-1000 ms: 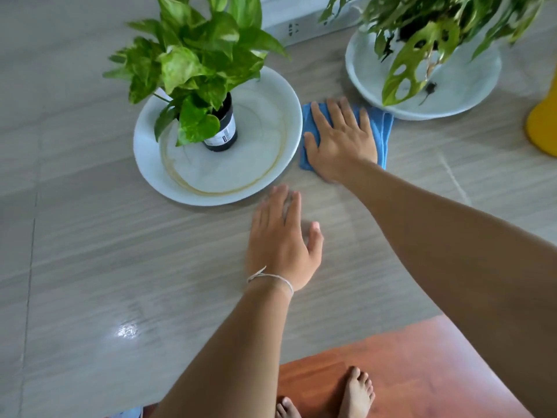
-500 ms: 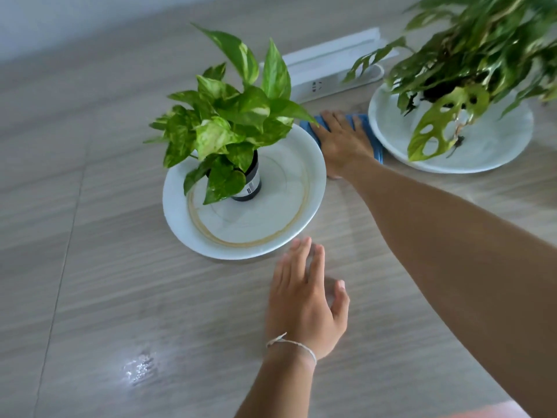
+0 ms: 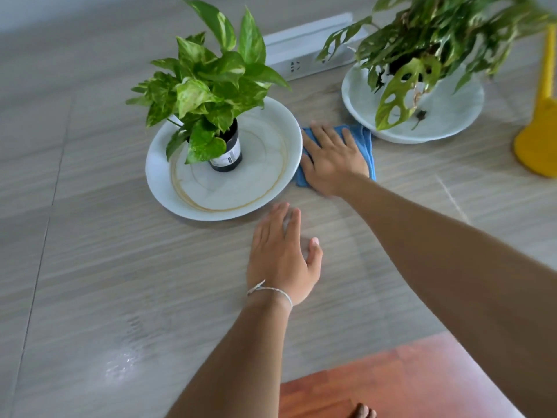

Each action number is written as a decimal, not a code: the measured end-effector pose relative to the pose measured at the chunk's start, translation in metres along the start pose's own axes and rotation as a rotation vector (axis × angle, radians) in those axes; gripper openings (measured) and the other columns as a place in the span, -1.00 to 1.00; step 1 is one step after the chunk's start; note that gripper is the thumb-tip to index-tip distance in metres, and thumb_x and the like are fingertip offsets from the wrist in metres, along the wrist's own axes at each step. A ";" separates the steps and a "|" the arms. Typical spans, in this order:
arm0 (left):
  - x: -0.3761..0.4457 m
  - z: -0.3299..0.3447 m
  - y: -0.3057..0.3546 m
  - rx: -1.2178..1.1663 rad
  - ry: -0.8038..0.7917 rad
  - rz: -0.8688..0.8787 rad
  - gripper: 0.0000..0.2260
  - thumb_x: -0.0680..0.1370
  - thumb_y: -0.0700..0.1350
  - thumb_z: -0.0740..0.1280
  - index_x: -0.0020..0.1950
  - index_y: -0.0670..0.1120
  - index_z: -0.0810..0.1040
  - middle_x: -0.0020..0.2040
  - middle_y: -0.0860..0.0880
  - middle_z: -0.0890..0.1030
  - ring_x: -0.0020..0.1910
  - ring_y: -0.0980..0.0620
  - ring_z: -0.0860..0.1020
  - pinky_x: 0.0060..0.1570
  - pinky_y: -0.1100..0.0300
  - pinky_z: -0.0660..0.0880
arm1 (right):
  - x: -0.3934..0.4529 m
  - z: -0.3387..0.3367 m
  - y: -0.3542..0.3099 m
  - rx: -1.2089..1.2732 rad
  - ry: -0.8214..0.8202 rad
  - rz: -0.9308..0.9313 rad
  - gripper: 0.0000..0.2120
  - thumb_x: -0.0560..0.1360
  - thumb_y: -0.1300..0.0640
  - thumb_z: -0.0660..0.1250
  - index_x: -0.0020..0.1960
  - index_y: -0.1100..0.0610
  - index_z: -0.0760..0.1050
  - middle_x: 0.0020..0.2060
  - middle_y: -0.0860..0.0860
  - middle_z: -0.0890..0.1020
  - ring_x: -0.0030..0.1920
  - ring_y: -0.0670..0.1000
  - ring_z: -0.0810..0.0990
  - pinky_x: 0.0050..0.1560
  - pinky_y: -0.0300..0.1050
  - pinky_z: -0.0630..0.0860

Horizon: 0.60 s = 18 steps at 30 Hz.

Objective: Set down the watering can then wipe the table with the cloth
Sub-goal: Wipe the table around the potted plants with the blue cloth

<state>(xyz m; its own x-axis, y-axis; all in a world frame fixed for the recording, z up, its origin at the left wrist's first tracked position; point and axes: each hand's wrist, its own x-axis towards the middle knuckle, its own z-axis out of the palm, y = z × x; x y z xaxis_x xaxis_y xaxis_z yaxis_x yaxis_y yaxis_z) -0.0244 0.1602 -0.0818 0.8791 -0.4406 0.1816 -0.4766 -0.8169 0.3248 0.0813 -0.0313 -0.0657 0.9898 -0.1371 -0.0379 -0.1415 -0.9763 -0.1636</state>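
Note:
A folded blue cloth (image 3: 366, 139) lies on the grey wood-grain table (image 3: 120, 267), in the gap between two white plates. My right hand (image 3: 331, 159) presses flat on the cloth with fingers spread, covering most of it. My left hand (image 3: 281, 260) rests palm down on the bare table nearer to me, holding nothing, with a thin string bracelet at the wrist. The yellow watering can (image 3: 538, 137) stands on the table at the right edge of view, cut off by the frame and apart from both hands.
A white plate (image 3: 271, 191) holding a potted pothos (image 3: 211, 86) touches the cloth's left side. A second white plate (image 3: 449, 119) with a holey-leaf plant (image 3: 437, 34) sits to the right. A white power strip (image 3: 301, 58) lies behind. Red-brown floor (image 3: 391, 381) shows beyond the table's near edge.
My right hand has slid the cloth back toward me from deeper between the plates. My left hand stays flat on the table. The view has shifted.

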 end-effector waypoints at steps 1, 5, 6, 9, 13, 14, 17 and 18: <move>0.000 -0.001 0.000 0.003 -0.007 -0.011 -0.46 0.56 0.12 0.14 0.44 -0.16 0.42 0.49 -0.18 0.39 0.53 -0.14 0.27 0.51 -0.04 0.20 | -0.010 0.001 -0.003 -0.003 -0.010 0.006 -0.42 0.67 -0.18 -0.18 0.67 -0.07 -0.02 0.67 0.01 0.04 0.65 0.04 -0.06 0.59 0.18 -0.13; -0.002 -0.007 0.004 -0.037 0.038 -0.010 -0.57 0.51 0.04 0.16 0.29 -0.16 0.47 0.38 -0.19 0.46 0.49 -0.18 0.32 0.43 -0.09 0.30 | -0.048 0.003 -0.011 -0.004 -0.011 0.030 -0.41 0.67 -0.18 -0.16 0.67 -0.05 -0.04 0.67 0.00 0.00 0.65 0.05 -0.10 0.60 0.16 -0.17; -0.003 -0.009 0.004 -0.054 0.061 0.004 -0.61 0.50 0.00 0.18 0.24 -0.17 0.47 0.35 -0.19 0.48 0.48 -0.20 0.34 0.41 -0.09 0.33 | -0.055 0.004 -0.014 -0.006 -0.006 0.033 -0.41 0.67 -0.18 -0.16 0.67 -0.05 -0.04 0.67 0.00 0.00 0.65 0.05 -0.10 0.60 0.16 -0.16; -0.006 -0.013 0.002 -0.114 0.106 0.030 -0.67 0.47 -0.09 0.19 0.18 -0.18 0.48 0.26 -0.19 0.52 0.41 -0.22 0.40 0.36 -0.08 0.36 | -0.075 0.007 -0.025 -0.001 -0.013 0.053 -0.40 0.67 -0.18 -0.17 0.67 -0.04 -0.04 0.68 0.00 -0.02 0.65 0.05 -0.12 0.60 0.16 -0.18; -0.013 -0.018 -0.002 -0.201 0.167 -0.075 -0.65 0.44 -0.11 0.16 0.16 -0.21 0.50 0.09 -0.19 0.57 0.18 -0.24 0.52 0.21 -0.04 0.43 | -0.096 0.010 -0.044 -0.004 -0.028 0.077 -0.40 0.67 -0.19 -0.18 0.67 -0.04 -0.05 0.68 -0.02 -0.06 0.65 0.03 -0.15 0.60 0.16 -0.19; -0.015 -0.019 -0.005 -0.200 0.167 -0.123 -0.61 0.43 -0.09 0.13 0.16 -0.23 0.50 0.09 -0.21 0.57 0.16 -0.26 0.53 0.20 -0.06 0.44 | -0.100 0.012 -0.049 -0.005 -0.029 0.082 -0.39 0.66 -0.19 -0.19 0.67 -0.05 -0.06 0.68 -0.02 -0.06 0.65 0.03 -0.16 0.60 0.16 -0.20; -0.025 -0.023 -0.017 -0.124 0.065 -0.207 -0.48 0.44 -0.03 0.01 0.24 -0.26 0.50 0.29 -0.21 0.53 0.40 -0.26 0.41 0.39 -0.08 0.36 | -0.108 0.017 -0.061 -0.018 -0.035 0.085 -0.39 0.66 -0.20 -0.19 0.67 -0.05 -0.05 0.68 -0.03 -0.06 0.65 0.03 -0.15 0.60 0.15 -0.20; -0.031 -0.025 -0.024 -0.101 0.029 -0.210 -0.46 0.46 -0.02 -0.02 0.28 -0.25 0.49 0.36 -0.18 0.49 0.47 -0.22 0.34 0.45 -0.05 0.30 | -0.110 0.017 -0.066 -0.022 -0.036 0.088 -0.39 0.66 -0.20 -0.19 0.67 -0.05 -0.05 0.68 -0.03 -0.06 0.65 0.03 -0.15 0.60 0.16 -0.19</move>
<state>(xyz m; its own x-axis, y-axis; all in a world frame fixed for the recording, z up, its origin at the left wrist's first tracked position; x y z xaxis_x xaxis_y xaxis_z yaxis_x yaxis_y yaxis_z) -0.0408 0.2026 -0.0715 0.9593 -0.2525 0.1263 -0.2822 -0.8476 0.4494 -0.0186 0.0508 -0.0675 0.9724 -0.2169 -0.0865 -0.2272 -0.9642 -0.1369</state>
